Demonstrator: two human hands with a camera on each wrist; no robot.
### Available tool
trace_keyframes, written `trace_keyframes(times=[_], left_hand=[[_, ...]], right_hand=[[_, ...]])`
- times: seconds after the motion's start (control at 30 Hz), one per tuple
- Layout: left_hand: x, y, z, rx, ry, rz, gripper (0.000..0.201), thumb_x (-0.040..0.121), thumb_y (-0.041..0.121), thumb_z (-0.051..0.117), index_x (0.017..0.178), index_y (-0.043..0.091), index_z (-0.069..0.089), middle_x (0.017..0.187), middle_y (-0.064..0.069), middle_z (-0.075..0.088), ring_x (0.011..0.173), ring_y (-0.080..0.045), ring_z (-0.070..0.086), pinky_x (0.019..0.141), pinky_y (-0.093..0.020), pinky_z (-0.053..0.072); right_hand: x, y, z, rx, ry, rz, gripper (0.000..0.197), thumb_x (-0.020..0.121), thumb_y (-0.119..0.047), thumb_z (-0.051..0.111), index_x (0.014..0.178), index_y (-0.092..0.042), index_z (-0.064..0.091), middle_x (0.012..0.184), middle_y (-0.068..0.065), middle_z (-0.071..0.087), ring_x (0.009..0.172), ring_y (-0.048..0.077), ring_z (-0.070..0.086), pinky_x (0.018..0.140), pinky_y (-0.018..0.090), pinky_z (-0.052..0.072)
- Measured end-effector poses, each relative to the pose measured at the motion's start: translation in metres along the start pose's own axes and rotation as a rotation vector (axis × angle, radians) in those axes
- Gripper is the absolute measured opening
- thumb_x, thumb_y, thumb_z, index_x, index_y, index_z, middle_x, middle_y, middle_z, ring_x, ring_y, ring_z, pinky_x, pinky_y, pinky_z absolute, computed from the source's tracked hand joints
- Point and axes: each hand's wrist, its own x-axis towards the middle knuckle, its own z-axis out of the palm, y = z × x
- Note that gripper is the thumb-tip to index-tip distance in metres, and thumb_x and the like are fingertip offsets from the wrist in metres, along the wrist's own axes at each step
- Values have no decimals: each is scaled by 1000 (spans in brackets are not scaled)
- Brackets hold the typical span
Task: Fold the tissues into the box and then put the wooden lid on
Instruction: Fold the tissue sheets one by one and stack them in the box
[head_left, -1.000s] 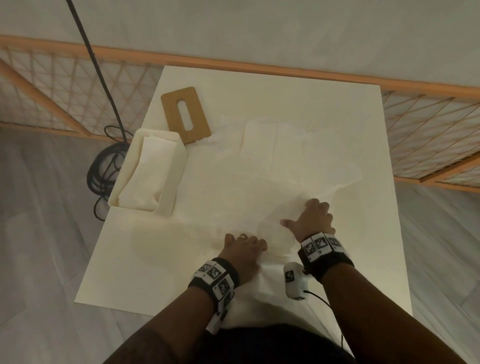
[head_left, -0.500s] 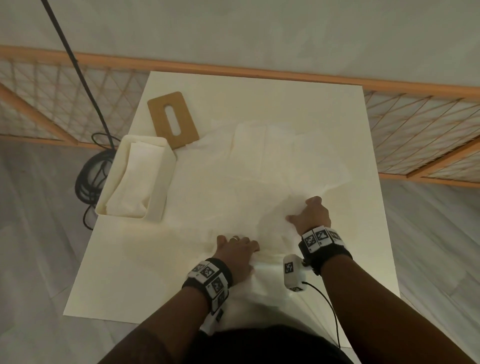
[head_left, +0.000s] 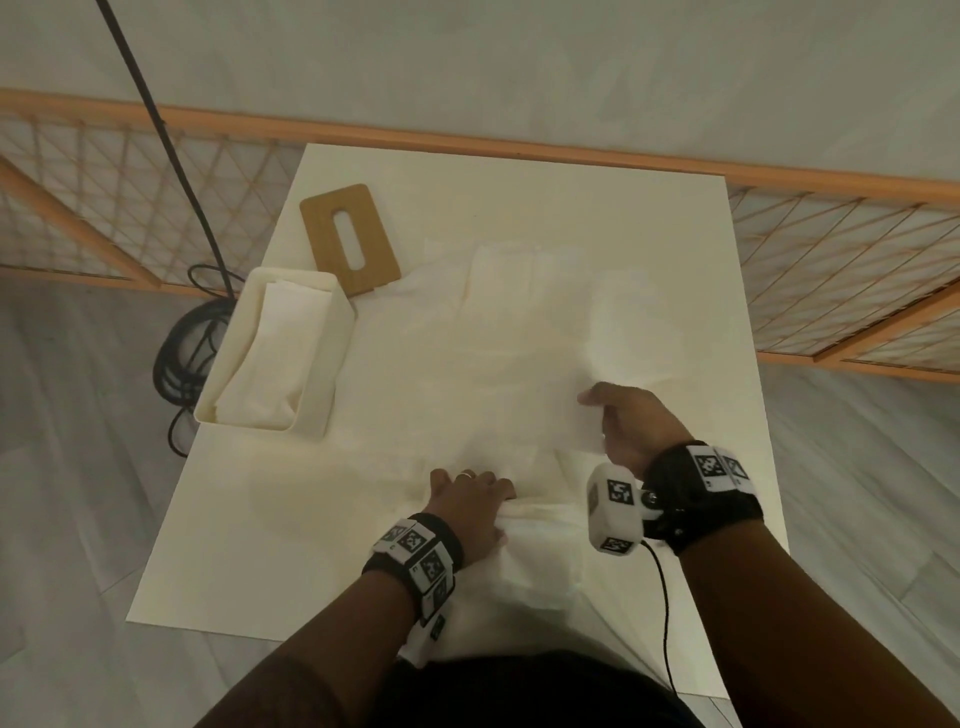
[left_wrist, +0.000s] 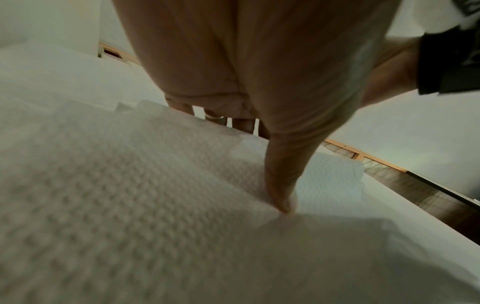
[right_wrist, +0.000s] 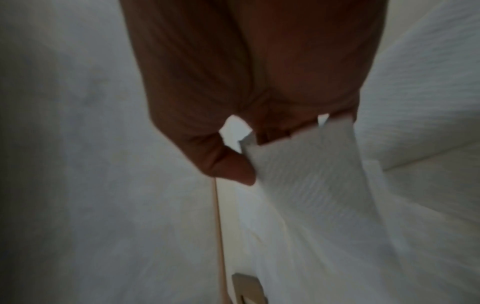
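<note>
Loose white tissues (head_left: 524, 338) lie spread over the middle of the cream table (head_left: 249, 545). The open cream box (head_left: 332, 332) stands at the left edge with folded tissue inside. Just behind it the wooden lid (head_left: 349, 239) with its slot lies flat. My left hand (head_left: 470, 483) holds a bunched tissue down near the front; its thumb (left_wrist: 283, 205) presses on the tissue (left_wrist: 130, 185) and the fingertips are hidden behind a fold. My right hand (head_left: 605, 410) is turned on its side and pinches a raised tissue edge (right_wrist: 311, 185) between thumb and fingers.
A black cable coil (head_left: 182, 353) lies on the floor left of the box. An orange lattice railing (head_left: 831, 270) runs behind and to the right of the table. Some tissue hangs over the near table edge (head_left: 498, 623).
My right hand has turned from lying flat on the tissue to standing on its side, lifting the tissue edge. My left hand has stayed in place.
</note>
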Motion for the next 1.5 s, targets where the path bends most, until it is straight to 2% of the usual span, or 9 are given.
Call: trace_keyframes(times=[0.3,0.43,0.53,0.67,0.83,0.97,1.07,1.37,1.5], left_hand=[[-7,-38,-54,-1054,403,-153,26,92,19,58,117,24,61,119,4,64,103,-15,59,93,-30,45],[-13,-34,-103,-1427,221,26,80,73,85,51,135,34,56,141,12,60,129,-4,52,105,-33,39],[-11,-23,-109,-1421,33,138,75,70,81,66,134,44,56,144,12,58,136,-8,49,112,-37,37],[-17,-17,-94,-1490,87,127,47,85,16,79,128,7,64,126,-12,70,122,-34,64,100,-44,54],[-27,-38,-63,-1586,325,-89,45,76,23,87,115,6,72,115,-19,73,113,-43,66,103,-57,50],[-35,-54,-48,-1544,346,-127,50,68,35,88,113,16,76,117,-14,74,113,-38,68,105,-60,48],[-43,-64,-47,-1502,231,-35,59,71,32,88,126,18,70,128,-10,70,122,-32,64,110,-57,44],[-56,-75,-66,-1166,225,-68,20,80,37,75,100,37,81,108,-3,78,107,-29,71,97,-55,55],[-57,-77,-66,-1180,192,-97,44,88,-9,66,85,32,84,96,-6,79,99,-34,72,90,-52,59]], right_hand=[[-45,-44,-23,-176,-442,-109,83,49,-15,60,129,4,59,112,24,62,98,40,59,89,52,45],[-54,-54,-23,-209,-592,34,79,50,-12,58,127,7,59,103,24,63,85,36,64,70,39,54],[-55,-57,-17,-239,-627,85,71,53,-10,58,122,7,63,102,25,63,82,36,65,69,36,54],[-56,-45,-14,-99,-584,89,57,88,-25,56,139,1,56,131,24,59,110,38,61,92,43,51],[-65,-5,-20,27,-441,211,92,89,-80,38,132,-4,66,136,26,62,124,43,61,95,49,57],[-63,22,-15,-165,-428,85,57,82,-36,82,126,-2,69,129,23,67,112,36,70,85,41,60],[-54,23,-10,-210,-363,-2,33,95,-6,65,126,3,64,125,22,69,109,34,71,86,38,60],[-48,31,-13,-334,-239,-103,27,99,-9,61,124,-10,71,122,17,72,115,39,67,101,56,53],[-49,32,-15,-399,-225,-143,22,97,-10,65,116,-5,75,115,20,74,106,38,70,88,44,60]])
